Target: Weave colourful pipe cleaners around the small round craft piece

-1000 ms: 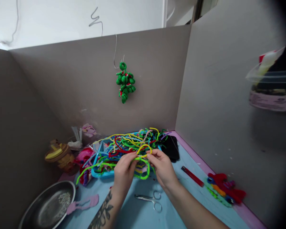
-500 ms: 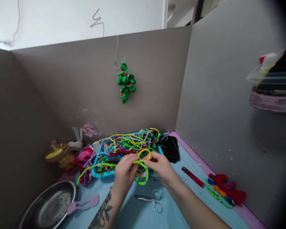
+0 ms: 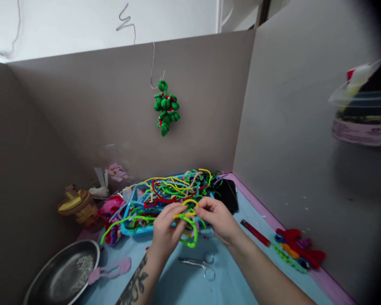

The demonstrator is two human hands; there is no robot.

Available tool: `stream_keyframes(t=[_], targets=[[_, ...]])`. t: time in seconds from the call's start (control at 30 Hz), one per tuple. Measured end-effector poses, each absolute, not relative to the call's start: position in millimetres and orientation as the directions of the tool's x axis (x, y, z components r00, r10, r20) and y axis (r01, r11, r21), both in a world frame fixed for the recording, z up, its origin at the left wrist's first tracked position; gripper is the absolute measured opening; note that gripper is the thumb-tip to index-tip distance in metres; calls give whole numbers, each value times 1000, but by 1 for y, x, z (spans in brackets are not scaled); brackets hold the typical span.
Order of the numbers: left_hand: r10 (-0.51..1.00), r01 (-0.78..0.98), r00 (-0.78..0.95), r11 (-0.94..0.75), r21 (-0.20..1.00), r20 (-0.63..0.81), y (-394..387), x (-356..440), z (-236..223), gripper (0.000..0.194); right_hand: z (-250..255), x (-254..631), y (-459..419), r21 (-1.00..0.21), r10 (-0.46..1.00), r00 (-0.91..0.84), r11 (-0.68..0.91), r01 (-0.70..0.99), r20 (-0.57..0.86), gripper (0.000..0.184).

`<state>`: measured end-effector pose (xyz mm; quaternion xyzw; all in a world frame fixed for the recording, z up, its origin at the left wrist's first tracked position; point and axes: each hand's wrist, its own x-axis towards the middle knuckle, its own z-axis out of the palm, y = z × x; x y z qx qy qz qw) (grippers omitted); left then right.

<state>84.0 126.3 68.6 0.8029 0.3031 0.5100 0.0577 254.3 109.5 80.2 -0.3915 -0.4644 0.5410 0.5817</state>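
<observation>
My left hand (image 3: 165, 231) and my right hand (image 3: 218, 219) meet just in front of a blue tray (image 3: 128, 229) heaped with several coloured pipe cleaners (image 3: 168, 188). Both pinch a small bundle of yellow and light green pipe cleaners (image 3: 189, 220) between their fingertips; a yellow loop stands up between the hands and green loops hang below. Small steel scissors (image 3: 200, 264) lie on the blue mat directly beneath the hands.
A metal bowl (image 3: 62, 275) with a pink piece beside it sits front left. A brown jar (image 3: 78, 207) stands at left. A black phone (image 3: 227, 195), a red stick (image 3: 255, 233) and a colourful pipe-cleaner figure (image 3: 296, 250) lie at right. A green ornament (image 3: 165, 106) hangs on the grey partition.
The two hands have drawn closer together and the yellow loop between them has become smaller and tighter. The view has shifted slightly.
</observation>
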Motion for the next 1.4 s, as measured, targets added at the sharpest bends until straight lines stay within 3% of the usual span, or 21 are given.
stream_keyframes(t=[0.13, 0.43, 0.6, 0.73, 0.83, 0.9, 1.0, 1.1, 1.27, 1.4], targets=[[544, 445, 284, -804, 394, 789, 128, 84, 66, 20, 80, 245, 107, -951, 988, -80, 101, -291, 130, 31], [535, 459, 355, -814, 356, 767, 128, 81, 62, 25, 88, 262, 109, -983, 982, -41, 185, -11, 186, 24], [559, 437, 330, -805, 401, 761, 128, 82, 63, 29, 83, 245, 104, -966, 990, 22, 143, -216, 142, 23], [529, 409, 346, -828, 383, 775, 128, 83, 65, 23, 78, 237, 103, -951, 994, -38, 89, -295, 105, 22], [531, 426, 371, -826, 369, 762, 129, 82, 66, 21, 83, 241, 101, -980, 985, 32, 174, -101, 172, 15], [540, 453, 382, -817, 357, 750, 128, 82, 68, 21, 90, 245, 98, -939, 934, 125, 318, 134, 334, 8], [557, 462, 450, -814, 352, 698, 126, 86, 71, 21, 100, 246, 90, -773, 834, -44, 528, 352, 550, 22], [557, 436, 536, -826, 357, 634, 121, 94, 71, 22, 103, 244, 83, -666, 765, -202, 635, 390, 611, 18], [538, 428, 646, -843, 326, 541, 117, 105, 62, 18, 110, 250, 80, -718, 785, -196, 618, 319, 588, 16], [573, 375, 654, -813, 446, 493, 117, 104, 64, 22, 117, 259, 80, -685, 773, -372, 630, 365, 513, 9]])
